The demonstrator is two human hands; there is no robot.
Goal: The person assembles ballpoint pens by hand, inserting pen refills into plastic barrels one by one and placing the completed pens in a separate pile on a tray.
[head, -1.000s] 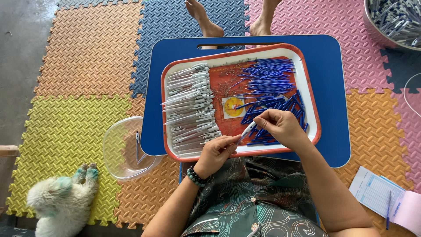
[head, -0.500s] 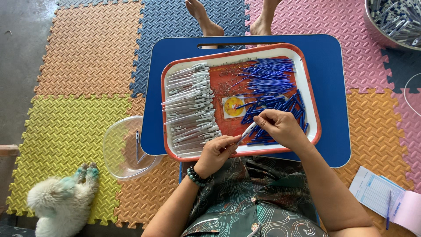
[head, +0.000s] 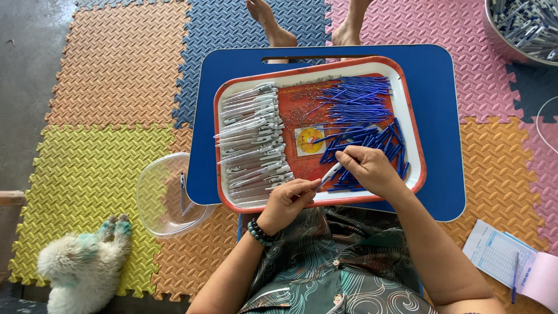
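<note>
Red-rimmed tray (head: pixel 410 125): the landmark here; it rests on a blue lap table (head: pixel 447 116) over the person's knees, and everything in hand lies in it or at its near edge.
Left hand (head: pixel 288 200): closed in a narrow pinch on one end of a white pen barrel (head: pixel 329 174), at the tray's near rim.
Right hand (head: pixel 367 168): fingers curled over the barrel's other end, above the near right part of the tray; whether it also pinches a blue piece I cannot tell.
Step in hand: by my judgement, one pen is being put together, both hands meeting on the same barrel.
Next move calls for: I would say a straight push along the barrel's axis, left hand steady, and then room in the clear bowl (head: pixel 165 195) just left of the tray.
White barrels (head: pixel 253 142): a stack down the tray's left side; too overlapped to count, several dozen at a guess.
Blue refills (head: pixel 354 99): a fan at the tray's far right; too many to count.
Blue caps (head: pixel 378 142): a heap at the near right, partly under the right hand; not countable.
Small metal bits (head: pixel 299 110): scattered mid-tray; perhaps springs, too small to tell.
Bowl contents: one or two pens visible.
Metal basin (head: pixel 523 26): one, far right of the tray, full of pens.
Notepad (head: pixel 503 256): one, near right of the tray, with one pen on it.
Dog (head: pixel 78 270): one, white, well left of the tray.
Bare feet (head: pixel 273 26): two, beyond the tray.
</note>
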